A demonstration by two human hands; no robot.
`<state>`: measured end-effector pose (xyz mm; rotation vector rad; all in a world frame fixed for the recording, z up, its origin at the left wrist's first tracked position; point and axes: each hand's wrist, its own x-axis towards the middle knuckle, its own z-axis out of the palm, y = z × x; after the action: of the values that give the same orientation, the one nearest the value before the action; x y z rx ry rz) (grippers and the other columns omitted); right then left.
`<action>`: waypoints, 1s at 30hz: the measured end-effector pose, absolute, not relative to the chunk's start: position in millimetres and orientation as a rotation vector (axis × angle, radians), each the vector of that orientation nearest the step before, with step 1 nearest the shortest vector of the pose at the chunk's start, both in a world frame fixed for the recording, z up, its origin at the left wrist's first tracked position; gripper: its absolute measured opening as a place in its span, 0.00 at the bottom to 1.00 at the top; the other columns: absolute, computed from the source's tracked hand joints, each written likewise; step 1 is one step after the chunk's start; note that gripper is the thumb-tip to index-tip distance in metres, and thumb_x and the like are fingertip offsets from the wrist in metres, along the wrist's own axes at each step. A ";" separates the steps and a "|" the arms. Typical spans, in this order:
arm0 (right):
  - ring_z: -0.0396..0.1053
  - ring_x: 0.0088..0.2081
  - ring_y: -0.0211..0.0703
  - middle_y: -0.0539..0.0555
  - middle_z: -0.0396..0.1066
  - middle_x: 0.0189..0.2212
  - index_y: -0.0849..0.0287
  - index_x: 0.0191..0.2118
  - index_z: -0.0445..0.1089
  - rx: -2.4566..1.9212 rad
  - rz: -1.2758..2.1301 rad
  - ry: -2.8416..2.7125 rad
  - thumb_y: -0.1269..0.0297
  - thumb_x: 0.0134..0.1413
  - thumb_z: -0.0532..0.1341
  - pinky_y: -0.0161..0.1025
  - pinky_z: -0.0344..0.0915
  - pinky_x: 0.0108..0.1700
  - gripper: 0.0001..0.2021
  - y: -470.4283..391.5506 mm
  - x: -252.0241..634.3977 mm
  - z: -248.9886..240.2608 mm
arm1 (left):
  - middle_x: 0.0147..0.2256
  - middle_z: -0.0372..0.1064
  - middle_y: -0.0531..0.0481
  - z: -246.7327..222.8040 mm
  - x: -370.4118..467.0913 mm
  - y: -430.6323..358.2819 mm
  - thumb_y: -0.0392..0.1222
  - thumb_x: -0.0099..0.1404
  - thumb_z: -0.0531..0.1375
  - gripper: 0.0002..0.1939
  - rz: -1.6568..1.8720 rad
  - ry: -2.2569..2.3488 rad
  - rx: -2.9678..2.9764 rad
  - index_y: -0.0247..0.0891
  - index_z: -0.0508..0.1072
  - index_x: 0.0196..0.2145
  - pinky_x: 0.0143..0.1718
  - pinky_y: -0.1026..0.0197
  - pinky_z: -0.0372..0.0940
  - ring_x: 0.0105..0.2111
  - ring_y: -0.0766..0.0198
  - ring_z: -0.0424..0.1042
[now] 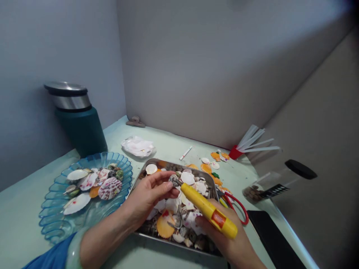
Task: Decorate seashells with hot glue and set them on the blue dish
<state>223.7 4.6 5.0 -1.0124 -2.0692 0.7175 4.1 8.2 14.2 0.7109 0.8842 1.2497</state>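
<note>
My left hand pinches a small grey shell between thumb and fingertips, above the tray. In my right hand is a yellow glue gun with a red switch, its nozzle pointing up and left at the shell. The nozzle tip meets or nearly meets the shell; I cannot tell which. Below both hands lies a metal tray heaped with shells, among them an orange scallop shell and a white shell. My wrists and the gun cover part of the heap.
Left stands a blue scalloped plate with shells, before a teal flask. A crumpled white packet lies behind the tray. To the right are red-handled scissors, a black phone, a jar and a red cup of white sticks.
</note>
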 end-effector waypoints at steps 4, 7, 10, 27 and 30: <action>0.76 0.29 0.46 0.53 0.77 0.30 0.57 0.39 0.71 -0.886 0.578 -2.129 0.64 0.56 0.61 0.34 0.69 0.28 0.06 3.6 224.4 3.6 | 0.36 0.76 0.45 13.3 3.2 7.6 0.39 0.55 0.67 0.17 1.256 0.887 0.767 0.37 0.77 0.43 0.41 0.60 0.67 0.32 0.64 0.75; 0.76 0.28 0.47 0.54 0.77 0.28 0.57 0.41 0.70 -0.797 0.488 -2.171 0.60 0.58 0.59 0.35 0.68 0.26 0.08 6.0 225.0 3.2 | 0.41 0.76 0.44 12.2 2.1 7.8 0.39 0.55 0.67 0.17 1.262 0.885 0.794 0.38 0.77 0.44 0.42 0.59 0.66 0.34 0.62 0.75; 0.76 0.26 0.47 0.54 0.77 0.26 0.58 0.42 0.69 -0.721 0.448 -2.198 0.57 0.60 0.57 0.35 0.68 0.26 0.11 8.4 224.3 5.7 | 0.43 0.75 0.44 11.7 1.2 8.3 0.39 0.56 0.66 0.17 1.271 0.877 0.844 0.39 0.76 0.45 0.44 0.58 0.66 0.38 0.60 0.74; 0.76 0.28 0.49 0.56 0.77 0.26 0.57 0.40 0.70 -0.750 0.363 -2.265 0.54 0.62 0.54 0.37 0.69 0.28 0.13 9.8 222.9 3.0 | 0.43 0.74 0.43 10.8 2.0 9.0 0.39 0.59 0.65 0.16 1.281 0.835 0.882 0.38 0.75 0.46 0.44 0.56 0.67 0.41 0.58 0.73; 0.76 0.28 0.48 0.56 0.77 0.27 0.58 0.39 0.69 -0.735 0.369 -2.268 0.55 0.62 0.54 0.36 0.68 0.28 0.12 10.1 222.3 2.4 | 0.43 0.74 0.43 8.3 1.8 9.9 0.39 0.59 0.64 0.16 1.269 0.845 0.891 0.38 0.74 0.46 0.44 0.56 0.67 0.39 0.59 0.74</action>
<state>222.3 10.1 2.4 -0.7350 -2.2679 0.3694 1.8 9.9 8.3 0.8912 0.8446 1.2692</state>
